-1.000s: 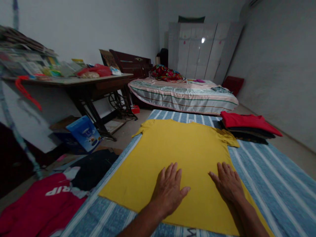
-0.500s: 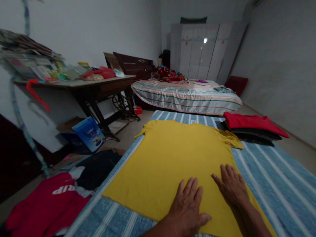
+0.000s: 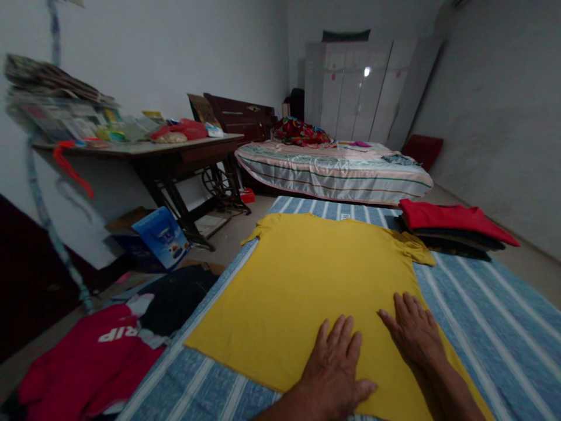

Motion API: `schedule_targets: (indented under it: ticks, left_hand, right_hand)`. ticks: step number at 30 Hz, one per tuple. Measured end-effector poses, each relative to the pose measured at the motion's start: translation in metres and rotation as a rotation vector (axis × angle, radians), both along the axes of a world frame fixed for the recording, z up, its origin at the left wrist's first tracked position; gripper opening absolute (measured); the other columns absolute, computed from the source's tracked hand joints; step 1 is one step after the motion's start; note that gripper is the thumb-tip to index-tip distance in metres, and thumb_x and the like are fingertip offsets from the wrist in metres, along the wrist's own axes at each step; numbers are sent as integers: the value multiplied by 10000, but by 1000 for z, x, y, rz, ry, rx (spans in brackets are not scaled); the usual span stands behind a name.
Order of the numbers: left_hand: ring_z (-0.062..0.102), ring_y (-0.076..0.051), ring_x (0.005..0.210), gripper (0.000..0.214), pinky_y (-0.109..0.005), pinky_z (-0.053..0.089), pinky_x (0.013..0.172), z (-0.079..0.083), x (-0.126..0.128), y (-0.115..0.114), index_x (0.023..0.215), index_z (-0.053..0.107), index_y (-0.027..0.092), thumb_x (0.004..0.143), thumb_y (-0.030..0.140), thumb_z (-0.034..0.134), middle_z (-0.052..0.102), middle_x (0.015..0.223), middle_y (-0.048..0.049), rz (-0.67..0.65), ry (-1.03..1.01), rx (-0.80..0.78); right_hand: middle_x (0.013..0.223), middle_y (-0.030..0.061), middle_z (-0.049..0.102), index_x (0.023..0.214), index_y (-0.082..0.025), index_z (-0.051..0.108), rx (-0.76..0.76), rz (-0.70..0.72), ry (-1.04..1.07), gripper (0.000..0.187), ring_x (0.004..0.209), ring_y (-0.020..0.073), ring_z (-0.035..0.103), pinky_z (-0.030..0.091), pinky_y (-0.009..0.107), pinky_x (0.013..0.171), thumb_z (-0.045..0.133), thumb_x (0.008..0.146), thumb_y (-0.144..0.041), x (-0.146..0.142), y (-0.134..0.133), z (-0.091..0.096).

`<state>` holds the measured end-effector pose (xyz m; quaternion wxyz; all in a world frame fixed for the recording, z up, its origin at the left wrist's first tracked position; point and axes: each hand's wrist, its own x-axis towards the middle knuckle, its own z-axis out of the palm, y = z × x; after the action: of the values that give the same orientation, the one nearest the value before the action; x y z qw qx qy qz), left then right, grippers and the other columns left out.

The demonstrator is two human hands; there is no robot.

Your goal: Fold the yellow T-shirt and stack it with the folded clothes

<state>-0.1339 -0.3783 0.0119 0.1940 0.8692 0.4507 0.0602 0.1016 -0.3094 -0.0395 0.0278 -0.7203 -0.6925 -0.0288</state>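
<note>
A yellow T-shirt [image 3: 307, 275] lies spread out on a blue and white striped cloth [image 3: 491, 316], its neck and sleeves at the far end. My left hand [image 3: 333, 362] rests on the shirt near its bottom hem, palm down with fingers stretched. Further right, my right hand [image 3: 414, 330] is also palm down, near the shirt's right side edge, its fingers open. Neither hand grips the fabric. The sleeve on the right looks bunched, close to a stack of folded clothes with a red garment [image 3: 456, 216] on top.
Down on the left lie a pink-red garment [image 3: 96, 362] with white letters and dark clothing [image 3: 179, 298]. A blue box [image 3: 160, 240] stands below a cluttered sewing-machine table [image 3: 175, 151]. Beyond are a bed [image 3: 328, 175] and a grey wardrobe [image 3: 350, 99].
Both hands stay in nearly the same places on the T-shirt. The whole view has shifted slightly, so things appear a little further right.
</note>
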Motion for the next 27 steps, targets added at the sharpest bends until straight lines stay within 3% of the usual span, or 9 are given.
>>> schedule_targets:
  ticks: [5, 11, 16, 20, 27]
  left_hand:
    - [-15, -232, 1439, 771, -502, 8, 1158, 0, 1, 0, 1472, 224, 168, 887, 670, 217, 77, 1558, -118, 5, -2, 11]
    - [-8, -245, 1439, 755, -507, 9, 1158, -1, 1, 0, 1481, 186, 174, 895, 645, 258, 54, 1560, -112, -7, 27, 14]
    - [-2, -234, 1439, 765, -510, 28, 1158, -2, 0, 0, 1475, 213, 173, 889, 665, 224, 73, 1561, -115, 0, 6, 28]
    - [7, -231, 1439, 766, -514, 27, 1157, -1, 0, 0, 1470, 228, 171, 888, 668, 216, 95, 1559, -121, 0, -11, 28]
    - [12, -232, 1440, 754, -502, 24, 1160, -2, 1, 0, 1471, 229, 170, 890, 649, 274, 92, 1556, -118, -5, 6, 37]
  right_hand:
    - [1467, 170, 318, 1385, -141, 410, -4, 3, 0, 643, 1370, 320, 224, 238, 519, 1050, 304, 900, -550, 0, 1, -2]
    - [1474, 181, 302, 1403, -100, 374, 15, -13, -40, 665, 1370, 320, 226, 234, 511, 1058, 311, 901, -531, 0, 1, -4]
    - [1466, 166, 327, 1384, -145, 413, 12, 12, -29, 617, 1361, 318, 250, 245, 517, 1050, 305, 909, -523, 0, 0, -1]
    - [1469, 179, 312, 1396, -110, 392, 10, -10, -30, 652, 1368, 325, 230, 245, 513, 1053, 314, 904, -530, -1, 0, 1]
    - [1449, 159, 354, 1366, -159, 442, 11, 31, -25, 603, 1359, 323, 253, 252, 521, 1044, 297, 911, -527, 0, -2, 4]
